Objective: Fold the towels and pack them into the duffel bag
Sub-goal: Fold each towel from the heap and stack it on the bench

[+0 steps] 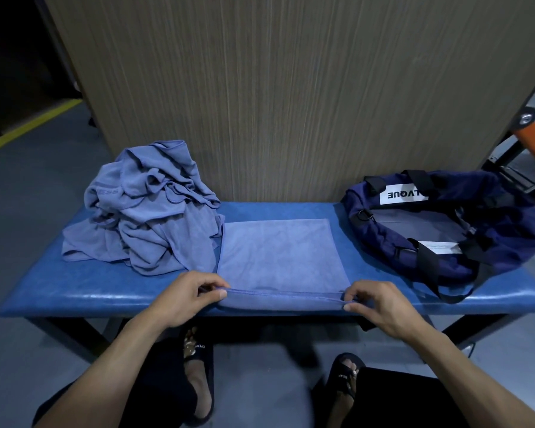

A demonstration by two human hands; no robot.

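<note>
Flat towel [278,251] between left hand [183,296] and right hand [380,304], near corners pinched.

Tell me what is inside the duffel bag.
The duffel bag lies unzipped; only its grey lining and a white label show inside, no towel visible. Its far end is hidden by the bag's own folds.

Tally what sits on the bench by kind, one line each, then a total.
Flat towel, pinched at its near edge by the left hand and right hand: 1
Heap of unfolded towels, too tangled to count singly: 1
Duffel bag, open: 1
Total on the bench: 3
</note>
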